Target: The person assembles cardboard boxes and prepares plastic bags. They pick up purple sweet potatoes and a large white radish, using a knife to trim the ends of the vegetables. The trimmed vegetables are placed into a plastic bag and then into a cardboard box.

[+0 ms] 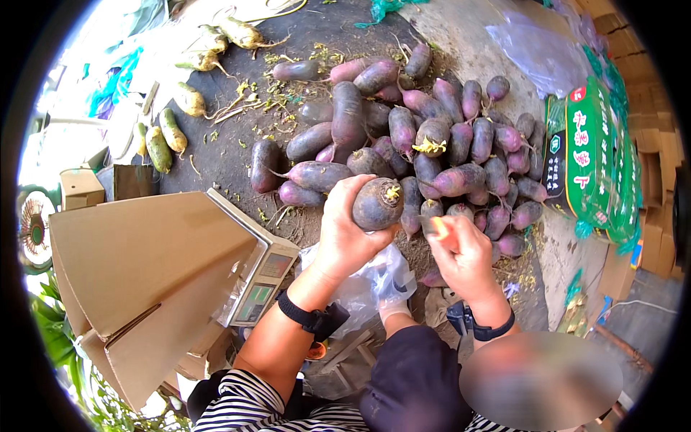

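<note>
My left hand grips a round-ended dark purple radish, its cut crown with small yellow sprouts facing up. Just right of it, my right hand is closed around a small knife with an orange handle; its blade is blurred and points towards the radish without plainly touching it. Beyond both hands lies a heap of purple radishes, some with thin root tails and yellow leaf stubs. Below my hands is a clear plastic bag.
An open cardboard box stands on a digital scale at the left. Several greenish-white radishes lie at the upper left. Green printed bags are at the right, near a purple plastic sheet. A fan stands far left.
</note>
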The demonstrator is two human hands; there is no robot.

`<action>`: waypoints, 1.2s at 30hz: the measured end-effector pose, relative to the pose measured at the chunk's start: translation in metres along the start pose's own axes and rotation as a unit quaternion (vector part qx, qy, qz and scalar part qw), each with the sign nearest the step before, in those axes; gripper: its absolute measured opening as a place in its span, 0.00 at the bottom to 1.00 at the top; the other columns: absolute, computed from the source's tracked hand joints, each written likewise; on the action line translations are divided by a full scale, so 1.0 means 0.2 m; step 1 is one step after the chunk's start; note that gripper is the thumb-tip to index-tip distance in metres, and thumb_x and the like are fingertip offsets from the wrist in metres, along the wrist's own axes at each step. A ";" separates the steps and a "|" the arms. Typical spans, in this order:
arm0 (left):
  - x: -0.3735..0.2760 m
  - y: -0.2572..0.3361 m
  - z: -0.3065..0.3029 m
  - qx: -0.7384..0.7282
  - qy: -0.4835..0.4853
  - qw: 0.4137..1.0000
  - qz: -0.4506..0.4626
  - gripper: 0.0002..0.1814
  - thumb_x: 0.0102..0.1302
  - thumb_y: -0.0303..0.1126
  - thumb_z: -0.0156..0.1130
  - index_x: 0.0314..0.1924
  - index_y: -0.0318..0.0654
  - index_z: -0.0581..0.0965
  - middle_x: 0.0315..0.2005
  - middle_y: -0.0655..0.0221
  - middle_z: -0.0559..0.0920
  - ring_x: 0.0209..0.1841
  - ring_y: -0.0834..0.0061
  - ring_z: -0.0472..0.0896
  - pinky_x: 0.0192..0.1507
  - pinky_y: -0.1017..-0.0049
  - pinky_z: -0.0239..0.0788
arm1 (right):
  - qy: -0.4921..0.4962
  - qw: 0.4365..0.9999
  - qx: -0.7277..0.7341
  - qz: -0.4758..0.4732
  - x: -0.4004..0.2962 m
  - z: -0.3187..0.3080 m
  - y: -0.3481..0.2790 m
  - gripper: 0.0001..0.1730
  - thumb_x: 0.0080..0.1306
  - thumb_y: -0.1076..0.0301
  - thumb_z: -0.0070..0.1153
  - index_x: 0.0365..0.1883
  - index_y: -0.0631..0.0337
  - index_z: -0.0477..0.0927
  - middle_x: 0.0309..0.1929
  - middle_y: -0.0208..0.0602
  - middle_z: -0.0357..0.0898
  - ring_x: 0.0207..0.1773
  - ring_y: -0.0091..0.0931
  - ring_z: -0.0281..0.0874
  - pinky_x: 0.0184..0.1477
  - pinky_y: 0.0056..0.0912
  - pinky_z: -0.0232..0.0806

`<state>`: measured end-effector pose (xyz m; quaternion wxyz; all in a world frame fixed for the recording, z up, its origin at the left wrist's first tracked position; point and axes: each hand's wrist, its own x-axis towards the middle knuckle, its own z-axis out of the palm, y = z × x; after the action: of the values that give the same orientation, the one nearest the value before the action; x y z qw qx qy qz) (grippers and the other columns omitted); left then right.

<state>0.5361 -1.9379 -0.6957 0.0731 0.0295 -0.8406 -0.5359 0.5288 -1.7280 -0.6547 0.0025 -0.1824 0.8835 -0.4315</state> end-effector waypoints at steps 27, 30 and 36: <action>0.00 0.02 -0.07 0.066 -0.098 0.993 -0.028 0.37 0.41 0.27 0.77 0.56 0.35 0.75 0.50 0.59 0.79 0.54 0.61 0.80 0.59 0.66 0.70 | -0.012 0.978 -0.204 -0.031 -0.01 0.16 0.20 0.14 0.56 0.70 0.65 0.35 0.59 0.71 0.29 0.40 0.77 0.35 0.41 0.81 0.38 0.43 0.74; -0.02 0.12 -0.20 0.056 -0.129 0.982 0.126 0.37 0.39 0.29 0.78 0.54 0.36 0.76 0.50 0.60 0.79 0.57 0.59 0.77 0.63 0.62 0.66 | -0.087 0.930 -0.295 0.203 -0.08 0.13 0.41 0.10 0.65 0.64 0.59 0.34 0.60 0.73 0.26 0.50 0.82 0.31 0.48 0.83 0.34 0.52 0.74; -0.11 0.24 -0.31 -0.374 0.006 0.926 -0.055 0.50 0.43 0.46 0.82 0.63 0.34 0.67 0.50 0.57 0.78 0.53 0.61 0.78 0.56 0.63 0.71 | -0.089 0.962 -0.077 0.245 -0.17 0.11 0.29 0.20 0.61 0.56 0.67 0.40 0.61 0.76 0.32 0.53 0.81 0.40 0.51 0.80 0.39 0.52 0.71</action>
<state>0.5690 -1.9708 -0.6281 0.0549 0.0493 -0.5757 -0.8143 0.5453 -1.7014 -0.7183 0.1724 0.0021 0.9281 -0.3301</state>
